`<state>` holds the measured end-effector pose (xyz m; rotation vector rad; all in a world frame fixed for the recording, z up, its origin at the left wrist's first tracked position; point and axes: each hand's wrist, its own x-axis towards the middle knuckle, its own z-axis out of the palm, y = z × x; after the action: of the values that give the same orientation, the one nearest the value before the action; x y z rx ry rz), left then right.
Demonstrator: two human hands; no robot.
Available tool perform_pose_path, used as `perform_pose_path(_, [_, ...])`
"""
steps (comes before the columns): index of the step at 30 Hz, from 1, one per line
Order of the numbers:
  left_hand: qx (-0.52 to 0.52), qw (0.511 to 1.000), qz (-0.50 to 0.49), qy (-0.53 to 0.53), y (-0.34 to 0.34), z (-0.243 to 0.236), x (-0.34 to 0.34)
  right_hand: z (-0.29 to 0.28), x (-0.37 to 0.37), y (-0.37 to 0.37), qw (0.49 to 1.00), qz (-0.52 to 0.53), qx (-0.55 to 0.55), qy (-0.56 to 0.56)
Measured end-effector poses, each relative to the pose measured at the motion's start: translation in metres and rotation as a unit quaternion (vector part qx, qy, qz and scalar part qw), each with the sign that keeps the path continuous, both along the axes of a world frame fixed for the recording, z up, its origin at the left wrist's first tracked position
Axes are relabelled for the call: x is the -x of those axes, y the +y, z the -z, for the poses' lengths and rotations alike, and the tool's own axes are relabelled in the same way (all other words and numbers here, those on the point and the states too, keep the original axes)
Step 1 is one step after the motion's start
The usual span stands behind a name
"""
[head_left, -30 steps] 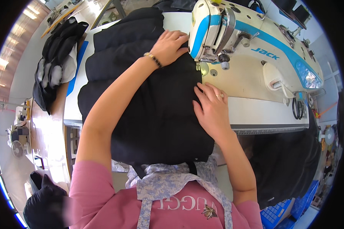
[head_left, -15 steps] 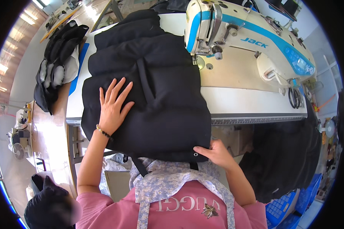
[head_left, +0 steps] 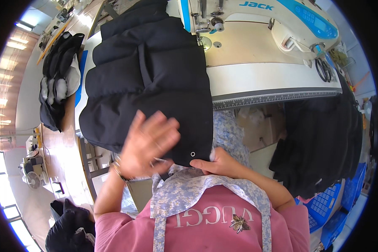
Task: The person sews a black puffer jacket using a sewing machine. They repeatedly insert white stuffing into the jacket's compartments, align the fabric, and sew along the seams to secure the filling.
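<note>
A black padded garment piece (head_left: 113, 80) lies over the sewing table and hangs past its front edge towards my lap. It has quilted bands, a pocket slit (head_left: 145, 67) and a small metal eyelet (head_left: 192, 154) near its lower right corner. My right hand (head_left: 218, 164) pinches that corner just under the eyelet, thumb on top. Above the lower part of the piece hovers my left hand (head_left: 152, 143), blurred by motion, its fingers stretched and apart. Something thin and pale shows by its thumb, too blurred to name.
A white and blue sewing machine (head_left: 277, 21) stands at the back right. A ruler strip (head_left: 277, 97) runs along the table's front edge. More black padded pieces (head_left: 59, 84) lie at left, dark fabric (head_left: 319, 143) hangs at right, and a blue crate (head_left: 325, 201) stands below it.
My left hand has lifted off the garment and moved nearer my body, to the right. The garment has shifted towards me, its corner still pinched by my right hand. The view has shifted too.
</note>
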<state>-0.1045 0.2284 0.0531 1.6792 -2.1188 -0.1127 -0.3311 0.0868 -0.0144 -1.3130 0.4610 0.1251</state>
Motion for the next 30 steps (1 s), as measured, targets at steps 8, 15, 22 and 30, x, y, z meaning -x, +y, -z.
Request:
perform_pose_path(8, [0.133,0.982,-0.133,-0.026,-0.001,0.030,0.057,-0.043,-0.016,-0.010,0.982,-0.042,0.092,-0.160])
perform_pose_path(15, [0.153,0.973,-0.168,0.048,-0.003,0.019,0.055,-0.028,0.012,-0.049,0.787,0.158,0.479,-0.356])
perform_pose_path(22, [0.165,0.976,-0.124,-0.065,0.002,0.016,0.067,-0.020,-0.040,-0.052,0.729,0.010,0.572,-0.375])
perform_pose_path(30, [0.207,0.959,-0.124,0.149,-0.002,0.012,0.053,-0.017,-0.065,-0.057,0.730,0.021,0.579,-0.361])
